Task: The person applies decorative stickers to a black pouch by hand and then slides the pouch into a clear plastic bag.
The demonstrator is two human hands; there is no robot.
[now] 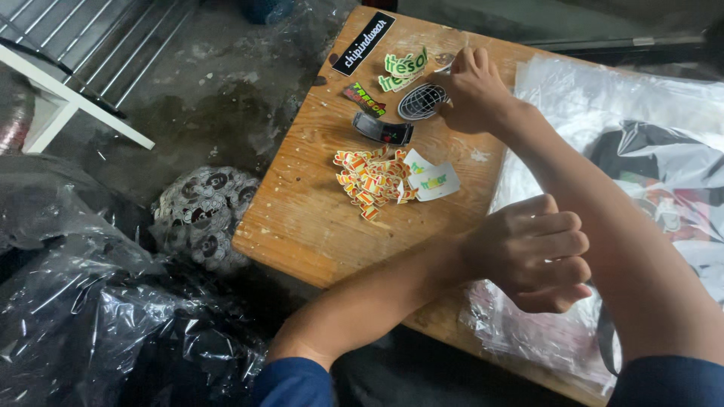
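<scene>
Wooden table [317, 226] is sitting under both hands, w/ a clear plastic bag [558, 113] holding a dark printed garment [664, 173] lying just right of them. Judging by the layout, sorting is looking early: most stickers are still lying loose, none visibly inside the bag. Right hand [471, 90] is reaching far fwd, fingers curled onto the round globe sticker [422, 102], touching it; can't tell if it's actually lifting it. Left hand [539, 252] is hovering nearer the body, closed in a loose fist over the bag's edge, apparently holding nothing. Left of the right hand: green sticker stack [403, 66], black strip sticker [363, 42], curved black band [382, 128]. Between hands: orange-yellow sticker pile [369, 181], white card [434, 181]. Crumpled plastic [98, 301] is crowding the floor left of the table.
</scene>
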